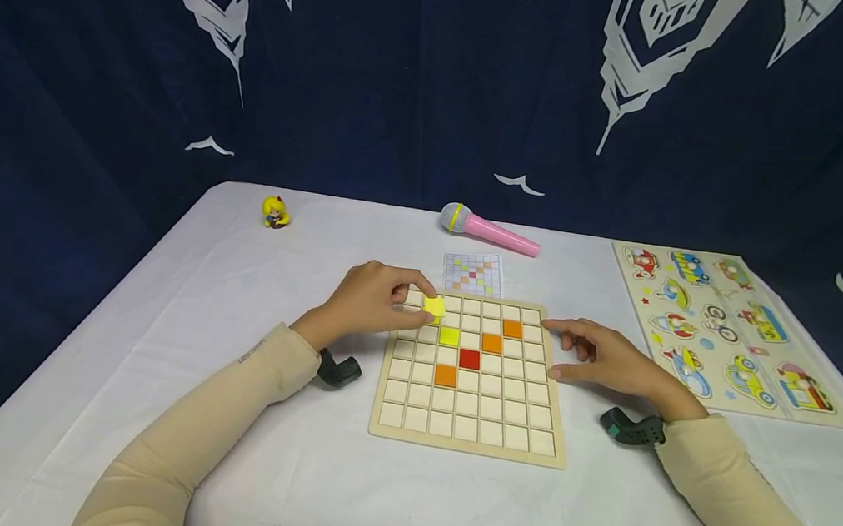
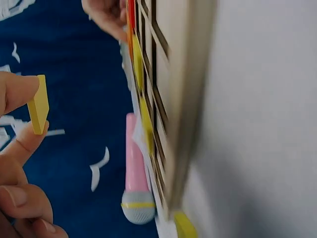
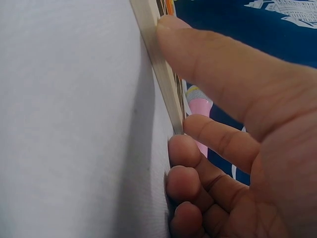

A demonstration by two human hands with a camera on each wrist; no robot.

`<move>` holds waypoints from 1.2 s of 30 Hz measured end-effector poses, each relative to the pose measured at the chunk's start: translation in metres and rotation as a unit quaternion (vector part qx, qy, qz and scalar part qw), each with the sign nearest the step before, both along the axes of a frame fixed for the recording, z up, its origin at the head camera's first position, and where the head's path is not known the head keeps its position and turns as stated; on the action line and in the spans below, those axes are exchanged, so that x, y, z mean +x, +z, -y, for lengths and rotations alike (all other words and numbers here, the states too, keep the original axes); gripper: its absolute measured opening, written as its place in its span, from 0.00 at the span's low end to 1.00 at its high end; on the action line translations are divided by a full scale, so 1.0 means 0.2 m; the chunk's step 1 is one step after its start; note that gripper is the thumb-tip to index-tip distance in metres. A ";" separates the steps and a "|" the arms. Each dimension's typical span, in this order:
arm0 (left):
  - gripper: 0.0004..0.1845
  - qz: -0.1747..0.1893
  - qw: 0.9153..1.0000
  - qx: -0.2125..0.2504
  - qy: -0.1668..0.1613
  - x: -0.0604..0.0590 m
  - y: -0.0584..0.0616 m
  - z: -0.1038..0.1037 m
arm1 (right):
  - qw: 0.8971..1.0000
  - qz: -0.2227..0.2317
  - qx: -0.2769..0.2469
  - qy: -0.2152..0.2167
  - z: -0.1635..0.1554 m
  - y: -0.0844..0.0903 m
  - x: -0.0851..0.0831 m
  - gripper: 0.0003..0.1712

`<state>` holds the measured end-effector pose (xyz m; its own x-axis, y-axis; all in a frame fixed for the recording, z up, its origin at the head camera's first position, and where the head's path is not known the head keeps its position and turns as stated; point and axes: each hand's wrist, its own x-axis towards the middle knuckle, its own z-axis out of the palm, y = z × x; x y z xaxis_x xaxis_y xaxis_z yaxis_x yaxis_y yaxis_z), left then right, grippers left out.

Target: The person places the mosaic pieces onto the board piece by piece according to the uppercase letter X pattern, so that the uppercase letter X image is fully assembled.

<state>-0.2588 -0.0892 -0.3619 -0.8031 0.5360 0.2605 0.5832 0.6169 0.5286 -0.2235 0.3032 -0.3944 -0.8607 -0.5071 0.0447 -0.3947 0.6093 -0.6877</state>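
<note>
My left hand (image 1: 381, 299) pinches a small yellow square tile (image 2: 39, 105) between thumb and index finger, above the upper left of a wooden grid board (image 1: 467, 451). On the board lie a yellow-green tile (image 1: 448, 335), a red tile (image 1: 469, 359) and several orange tiles (image 1: 492, 343). Another yellow tile (image 2: 147, 124) sits in the grid, mostly hidden in the head view behind the held one. My right hand (image 1: 609, 359) touches the board's right edge with thumb and index finger, its other fingers loosely bent on the cloth.
Behind the board lies a patterned grid card (image 1: 473, 273), and beyond it a pink toy microphone (image 1: 495, 233). A yellow-haired figurine (image 1: 275, 213) stands at the back left. The right side holds a picture puzzle board (image 1: 731, 340) with vehicle pieces. White cloth (image 1: 296, 486) covers the table.
</note>
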 end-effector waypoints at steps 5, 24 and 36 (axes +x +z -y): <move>0.16 -0.018 1.000 0.004 -0.025 0.05 0.02 -0.06 | 1.000 0.002 0.001 -0.002 0.00 0.00 0.00 0.39; 0.15 -0.005 0.990 -0.114 -0.087 0.14 0.03 -0.31 | 1.000 0.002 0.002 -0.005 -0.01 0.00 0.00 0.40; 0.14 0.028 0.975 -0.186 -0.117 0.16 0.02 -0.41 | 1.000 0.005 0.006 -0.007 0.00 0.00 0.00 0.39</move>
<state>-0.2273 -0.0080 -0.3584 -0.6542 0.7558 -0.0273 0.7083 0.6250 0.3283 -0.2237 0.3027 -0.3943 -0.8676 -0.4962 0.0312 -0.3804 0.6221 -0.6844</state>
